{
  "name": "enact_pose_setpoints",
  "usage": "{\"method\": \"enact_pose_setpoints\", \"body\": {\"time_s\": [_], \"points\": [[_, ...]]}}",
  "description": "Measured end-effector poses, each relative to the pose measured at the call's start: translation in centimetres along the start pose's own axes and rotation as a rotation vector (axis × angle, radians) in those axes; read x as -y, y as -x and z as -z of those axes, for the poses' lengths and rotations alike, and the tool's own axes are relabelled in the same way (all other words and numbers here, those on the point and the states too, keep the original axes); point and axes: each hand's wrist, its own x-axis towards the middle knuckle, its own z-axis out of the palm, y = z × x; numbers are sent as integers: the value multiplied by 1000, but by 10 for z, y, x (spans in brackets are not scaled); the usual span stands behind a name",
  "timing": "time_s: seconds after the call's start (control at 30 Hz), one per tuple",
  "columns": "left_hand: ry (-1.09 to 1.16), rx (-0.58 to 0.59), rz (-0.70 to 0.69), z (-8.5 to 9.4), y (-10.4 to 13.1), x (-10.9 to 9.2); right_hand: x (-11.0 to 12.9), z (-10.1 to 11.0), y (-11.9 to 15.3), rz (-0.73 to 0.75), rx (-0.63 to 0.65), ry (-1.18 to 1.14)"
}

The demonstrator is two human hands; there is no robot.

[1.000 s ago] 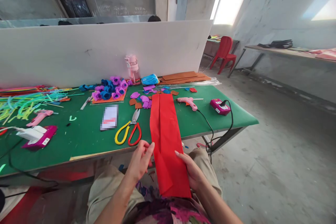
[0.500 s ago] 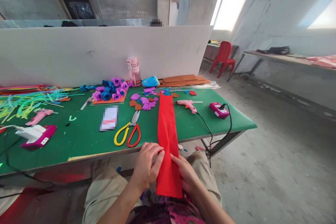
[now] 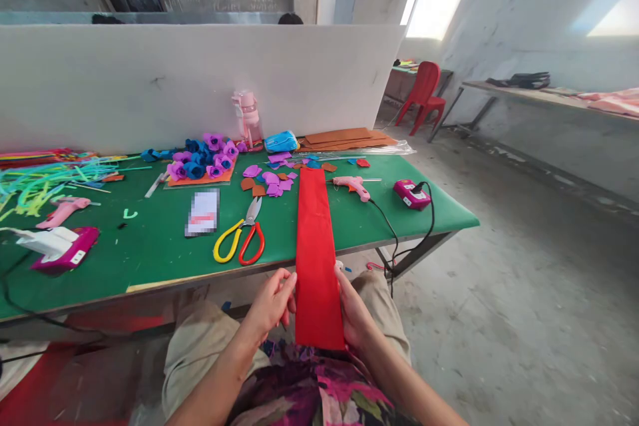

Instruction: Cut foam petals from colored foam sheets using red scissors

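A long flat red strip (image 3: 315, 253), of fabric or paper, runs from the green tabletop over its front edge and down above my lap. My left hand (image 3: 273, 301) is closed at the strip's left edge, thumb and fingers pinching it. On the opposite edge, my right hand (image 3: 353, 309) grips the strip with the thumb along the side; its other fingers are partly hidden underneath. Scissors (image 3: 244, 233) with one yellow and one red handle lie left of the strip. To its right rests a pink glue gun (image 3: 354, 186).
Purple and brown cut pieces (image 3: 272, 181) lie beyond the scissors. Blue and purple flowers (image 3: 202, 158) sit farther back, near a pink bottle (image 3: 247, 116). Power blocks, one magenta (image 3: 412, 194) at right, trail black cords over the table edge (image 3: 200, 279). A white partition (image 3: 200, 86) stands behind.
The crease in the strip's near part has flattened out. My hands have moved from over its middle to its two side edges. The camera view has tilted slightly down.
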Motion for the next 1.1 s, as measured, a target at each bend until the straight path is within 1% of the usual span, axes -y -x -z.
{"method": "enact_pose_setpoints", "body": {"time_s": [0.07,0.17,0.2,0.27,0.33,0.4,0.47,0.53,0.63,0.77,0.8,0.9,0.93,1.03,1.1], "points": [[44,50,4,-4,0,0,-4,1,1,35,-22,90],[144,113,-4,-12,-2,-4,-6,1,-3,126,-36,209],[178,115,-4,-14,-5,-7,-4,0,-5,151,-31,219],[230,80,-3,-16,-11,-11,2,-2,-11,179,-23,211],[258,26,-3,-15,-18,-14,9,-1,-15,185,-49,226],[259,-1,2,-11,-21,-15,11,4,-14,164,-92,286],[236,15,23,-7,-18,-14,7,12,-10,126,-77,383],[199,61,65,-6,-12,-11,-1,19,-6,81,-39,476],[163,130,117,-10,-6,-9,-9,20,-7,116,-52,489],[215,86,110,-16,-11,-13,1,9,-18,202,-78,473],[221,91,110,-17,-13,-12,4,7,-21,227,-88,466],[213,160,113,-18,-13,-3,7,9,-24,294,-128,450],[217,169,116,-19,-11,1,5,11,-22,294,-128,453],[225,189,169,-19,-1,10,-1,18,-11,252,-50,460],[257,236,149,-17,6,8,-3,19,0,211,17,454]]}}
